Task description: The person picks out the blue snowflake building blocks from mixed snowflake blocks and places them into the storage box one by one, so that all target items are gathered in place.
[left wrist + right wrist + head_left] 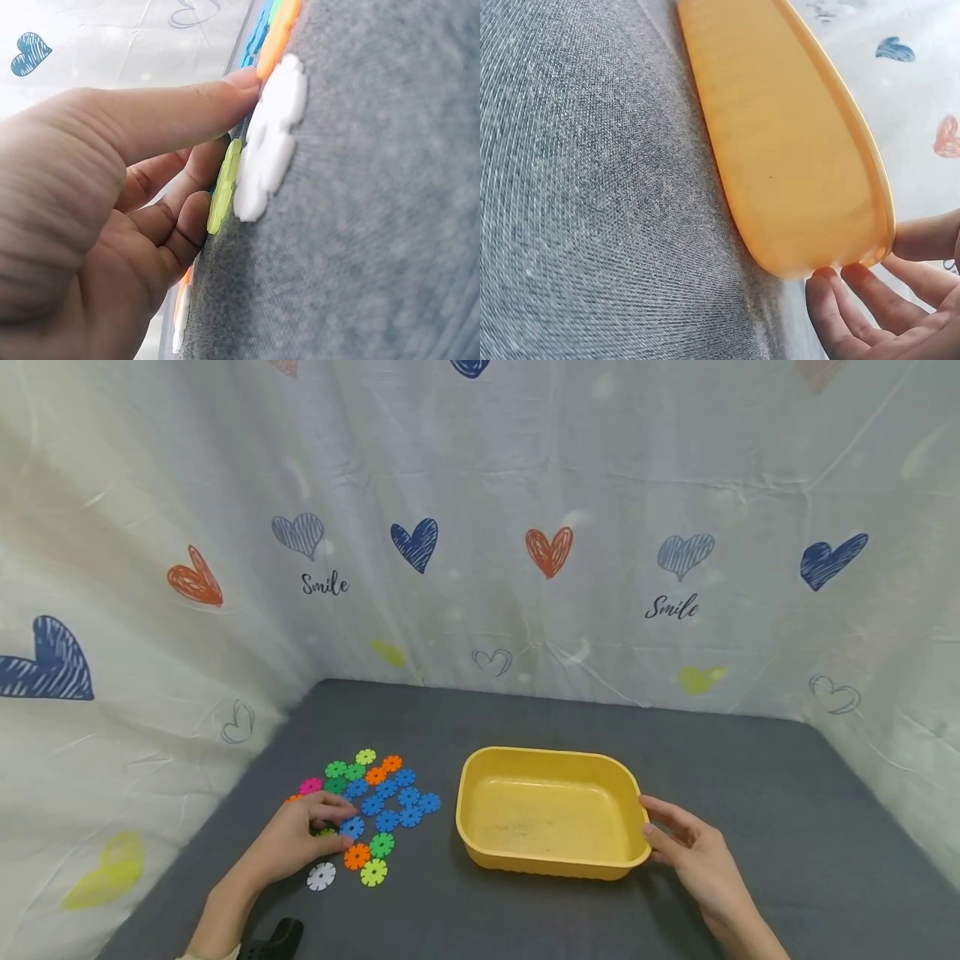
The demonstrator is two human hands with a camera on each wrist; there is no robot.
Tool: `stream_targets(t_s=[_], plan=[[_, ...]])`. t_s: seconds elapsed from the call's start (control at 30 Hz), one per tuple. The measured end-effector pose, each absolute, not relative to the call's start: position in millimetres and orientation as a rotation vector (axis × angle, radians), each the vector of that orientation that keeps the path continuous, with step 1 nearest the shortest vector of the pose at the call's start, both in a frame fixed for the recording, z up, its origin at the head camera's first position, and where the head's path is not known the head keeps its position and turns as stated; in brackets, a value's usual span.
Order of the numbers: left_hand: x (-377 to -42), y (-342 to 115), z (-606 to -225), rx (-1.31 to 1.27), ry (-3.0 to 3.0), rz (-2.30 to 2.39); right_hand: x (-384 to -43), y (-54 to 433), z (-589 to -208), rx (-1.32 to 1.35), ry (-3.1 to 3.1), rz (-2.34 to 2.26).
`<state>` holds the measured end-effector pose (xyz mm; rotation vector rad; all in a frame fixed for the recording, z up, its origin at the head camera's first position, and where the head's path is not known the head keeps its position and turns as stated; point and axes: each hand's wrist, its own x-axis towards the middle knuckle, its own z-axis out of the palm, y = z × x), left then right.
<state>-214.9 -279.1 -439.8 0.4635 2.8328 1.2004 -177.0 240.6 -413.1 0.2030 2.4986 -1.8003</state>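
My left hand rests low over a spread of snowflake discs, its thumb and forefinger at the edges of a blue disc. In the left wrist view the fingers are bent beside a yellow-green disc, and the thumb tip is near an orange disc. A white disc lies just below that hand. My right hand holds the right end of a yellow plastic basin at its rim. Several fingertips touch the basin's outer wall in the right wrist view.
More discs lie flat on the dark grey table: blue ones, green, orange, yellow and a pink one. A black object shows at the lower left. A heart-printed curtain hangs behind.
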Motion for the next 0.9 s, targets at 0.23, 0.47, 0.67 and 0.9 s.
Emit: stream_targets(t_s=[0.23,0.47,0.67,0.9], plan=[[-213.9,-281.0,-440.3,0.443,2.806,1.233,-177.1,240.0,-413.6,0.204,2.485,-1.810],[-213.9,-279.6,-439.0,0.437,2.833,1.212,-178.1,240.7,-413.8,0.190,2.497,-1.818],[-212.3,-278.7,-438.1,0.431,2.877,1.174,-177.3,239.8,-413.8,0.194,2.501,-1.811],[-213.1,-277.3,-439.7,0.471,2.891,1.197,-176.0,239.8,-412.6,0.193,2.517,-1.796]])
